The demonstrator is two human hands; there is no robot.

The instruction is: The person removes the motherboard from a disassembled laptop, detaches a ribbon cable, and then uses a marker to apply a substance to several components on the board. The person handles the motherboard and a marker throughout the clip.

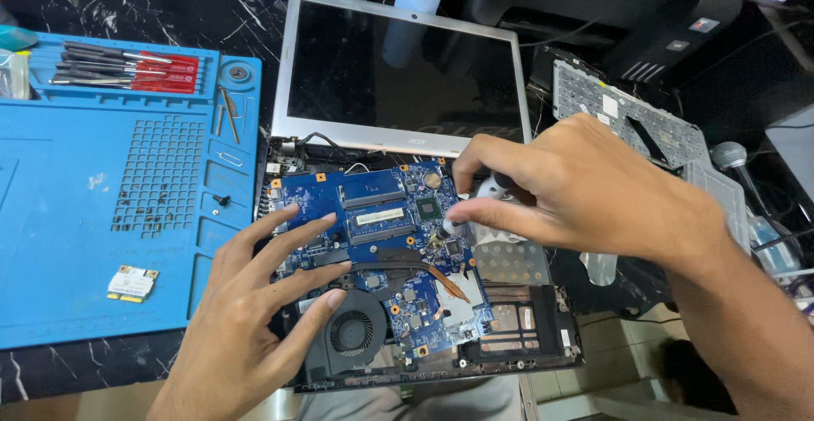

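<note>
Right hand (577, 192) pinches our screwdriver (458, 217) over the blue motherboard (381, 234); left hand (254, 302) lies spread beside the fan (352, 332).

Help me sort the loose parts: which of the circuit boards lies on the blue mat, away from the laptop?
The small white wireless card with gold contacts, alone on the blue silicone work mat. The large blue motherboard sits inside the opened laptop chassis under both hands.
</note>
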